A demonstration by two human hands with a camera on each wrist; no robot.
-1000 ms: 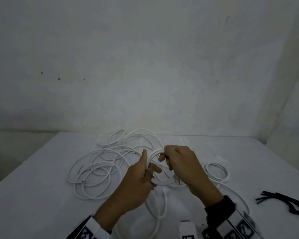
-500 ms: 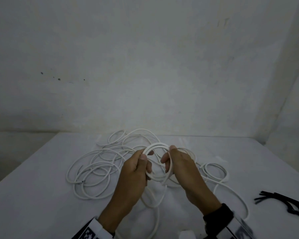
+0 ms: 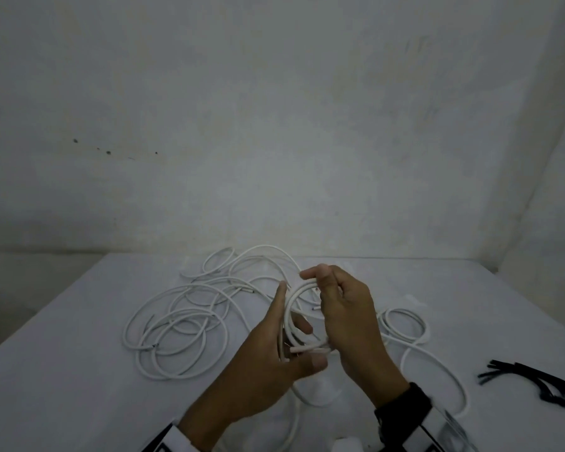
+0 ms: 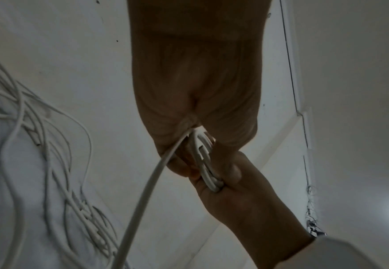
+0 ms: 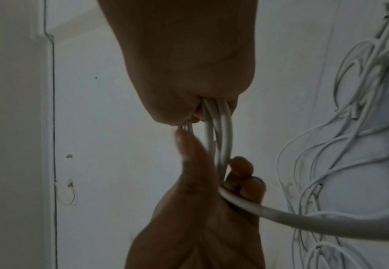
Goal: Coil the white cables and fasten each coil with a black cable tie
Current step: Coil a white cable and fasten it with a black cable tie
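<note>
Nearest the wearer, at 6 o'clock:
- left hand [image 3: 276, 360]: thumb and curled fingers pinch the lower side of the small coil [image 3: 296, 316]; index finger straight up along its left edge.
- right hand [image 3: 346, 318]: fingers curled round the coil's right and upper side; thumb and forefinger pinch the top strand.
- small coil: white, several turns, held upright between both hands above the table [image 3: 62, 370]; ring stands on edge, its opening facing the wearer.
- loose tail [image 3: 310, 399]: leaves the coil's lower edge toward 6 o'clock, beneath the left hand. Judgement: the next turn feeds up from here, so the left hand is nearer the slack.

At 3 o'clock, well apart:
- black cable ties [image 3: 542, 383]: a bundle lying flat; nearer the right hand.

At 10 to 12 o'clock, beyond the hands:
- loose white cables [image 3: 177, 327]: overlapping open loops, cut ends showing, none tied.
- small loops [image 3: 405, 324] at 2 o'clock, just past the right hand.
</note>
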